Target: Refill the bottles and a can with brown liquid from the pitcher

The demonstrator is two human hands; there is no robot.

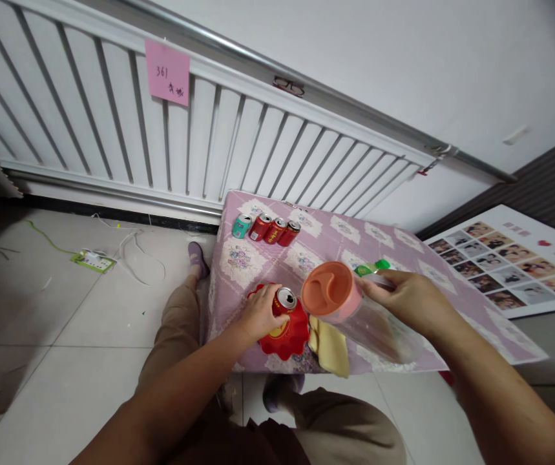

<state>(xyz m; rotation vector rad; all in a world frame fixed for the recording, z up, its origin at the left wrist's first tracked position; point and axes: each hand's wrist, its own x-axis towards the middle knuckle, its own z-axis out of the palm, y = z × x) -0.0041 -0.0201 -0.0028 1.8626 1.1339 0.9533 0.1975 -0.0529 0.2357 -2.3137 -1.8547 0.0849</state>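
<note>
My left hand (262,313) is closed round a red soda can (285,301), its open top facing up. The can is over a red scalloped tray (296,336); whether it rests on it I cannot tell. In my right hand (398,297) is the handle of a clear pitcher (378,329) with an orange lid (328,289). The pitcher is tilted, its lid toward the can, and a little brownish content shows inside. A folded yellow cloth (331,349) lies beside the tray, below the lid.
A teal can (241,226) and several red cans (268,230) stand in a row at the table's far left. A green-capped bottle (374,267) is partly hidden behind the pitcher. Beyond the floral tablecloth (243,261) is a white radiator (258,148). A power strip (93,261) lies on the floor.
</note>
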